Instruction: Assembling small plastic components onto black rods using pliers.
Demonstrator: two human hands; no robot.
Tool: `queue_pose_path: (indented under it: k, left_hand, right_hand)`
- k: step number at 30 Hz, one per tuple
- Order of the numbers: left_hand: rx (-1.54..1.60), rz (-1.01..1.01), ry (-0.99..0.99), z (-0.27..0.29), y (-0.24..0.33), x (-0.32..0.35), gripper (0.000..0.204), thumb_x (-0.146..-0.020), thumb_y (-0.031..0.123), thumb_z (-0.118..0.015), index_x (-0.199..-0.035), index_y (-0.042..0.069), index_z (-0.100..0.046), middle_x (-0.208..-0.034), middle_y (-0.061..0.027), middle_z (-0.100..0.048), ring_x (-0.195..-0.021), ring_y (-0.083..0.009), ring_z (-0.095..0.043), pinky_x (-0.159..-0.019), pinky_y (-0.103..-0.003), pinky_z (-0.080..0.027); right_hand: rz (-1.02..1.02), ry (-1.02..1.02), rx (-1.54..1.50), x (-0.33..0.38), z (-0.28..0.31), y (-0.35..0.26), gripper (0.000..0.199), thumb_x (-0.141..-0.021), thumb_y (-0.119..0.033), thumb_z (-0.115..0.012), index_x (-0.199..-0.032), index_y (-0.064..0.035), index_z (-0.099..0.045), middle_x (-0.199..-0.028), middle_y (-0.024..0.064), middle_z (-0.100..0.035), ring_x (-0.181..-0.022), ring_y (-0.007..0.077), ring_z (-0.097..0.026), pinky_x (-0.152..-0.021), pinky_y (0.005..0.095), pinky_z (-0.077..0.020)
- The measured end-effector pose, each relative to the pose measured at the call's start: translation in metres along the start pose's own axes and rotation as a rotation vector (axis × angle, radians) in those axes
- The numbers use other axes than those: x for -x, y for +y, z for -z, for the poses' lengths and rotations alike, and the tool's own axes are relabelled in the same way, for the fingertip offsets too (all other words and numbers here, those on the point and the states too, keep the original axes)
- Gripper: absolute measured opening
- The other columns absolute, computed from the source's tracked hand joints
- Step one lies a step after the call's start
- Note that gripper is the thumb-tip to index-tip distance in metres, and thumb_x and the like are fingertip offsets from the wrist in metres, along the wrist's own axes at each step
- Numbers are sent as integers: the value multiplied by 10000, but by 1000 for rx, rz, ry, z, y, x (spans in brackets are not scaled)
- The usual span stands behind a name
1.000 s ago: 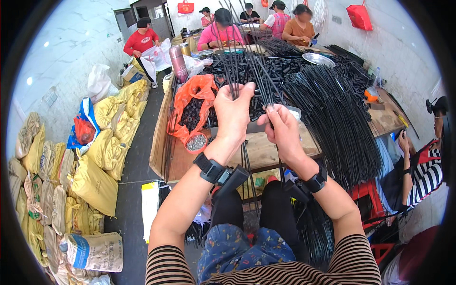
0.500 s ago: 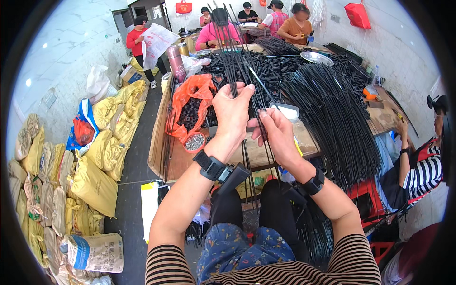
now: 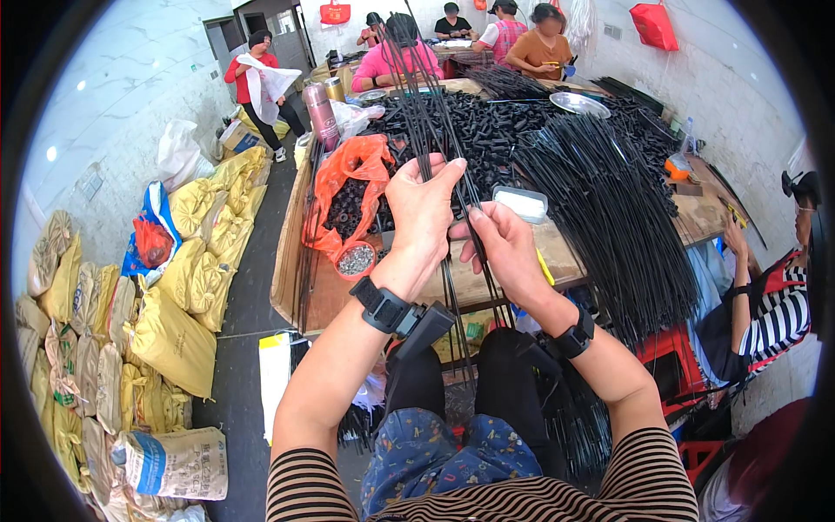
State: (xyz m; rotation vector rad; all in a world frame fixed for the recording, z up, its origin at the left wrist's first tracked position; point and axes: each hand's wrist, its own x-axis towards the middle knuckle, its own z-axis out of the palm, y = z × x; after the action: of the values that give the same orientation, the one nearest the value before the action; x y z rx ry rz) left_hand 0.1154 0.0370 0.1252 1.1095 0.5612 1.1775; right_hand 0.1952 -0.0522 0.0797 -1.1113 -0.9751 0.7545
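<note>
My left hand (image 3: 421,207) is closed round several long thin black rods (image 3: 419,113), which stand steeply above the table and reach down past its front edge. Just to the right and a little lower, my right hand (image 3: 506,248) pinches rods of the same kind between thumb and fingers. Left of my hands, an orange plastic bag (image 3: 327,202) lies open with small black parts inside. A small orange cup (image 3: 357,261) of tiny metal pieces stands in front of it. Beyond my right hand rests a clear plastic box (image 3: 522,205).
A thick bundle of black rods (image 3: 609,235) covers the table's right side. Loose black parts (image 3: 496,117) are heaped behind my hands. Filled yellow sacks (image 3: 178,335) line the floor at left. A co-worker in stripes (image 3: 770,304) sits at right; others work at the back.
The rods' upper ends have drawn closer together and shifted left, and my right hand has moved slightly left. At the back, a person in red has lowered and bunched a white sheet.
</note>
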Motion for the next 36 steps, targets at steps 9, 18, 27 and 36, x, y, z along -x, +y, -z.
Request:
queue_pose_path:
  k: [9,18,27,36]
  left_hand:
    - [-40,-89,-5,-3,-1,-1,175,-793,54,-730,-914,32,-605,-747,28,-579,-542,-32,-450,-475,-200,-335]
    - [-194,-179,20,12,12,-17,129,-805,55,-688,-906,-4,-634,-836,-18,-640,-751,-97,-573,-705,-242,-443]
    - [-98,32,-195,20,45,-9,184,-937,163,-596,-1061,28,-598,-830,-20,-626,-492,-45,-465,-378,-201,-330]
    - [116,246,-348,16,40,6,195,-946,215,-610,-1058,56,-602,-826,-3,-615,-541,-54,-516,-443,-191,-409]
  right_hand:
    - [72,6,-13,-1,2,3,232,-1012,-192,-453,-1006,5,-575,-899,72,-657,-719,100,-628,-588,246,-526]
    - [-6,81,-23,-21,34,-10,288,-997,-261,-481,-1102,-16,-589,-993,99,-671,-788,147,-657,-703,287,-550]
    - [317,347,617,-125,149,-32,229,-919,-180,-505,-939,3,-641,-733,114,-690,-523,213,-641,-544,358,-518]
    - [5,370,1603,-51,250,-35,238,-856,-217,-544,-879,-19,-675,-919,220,-671,-864,377,-653,-796,486,-514]
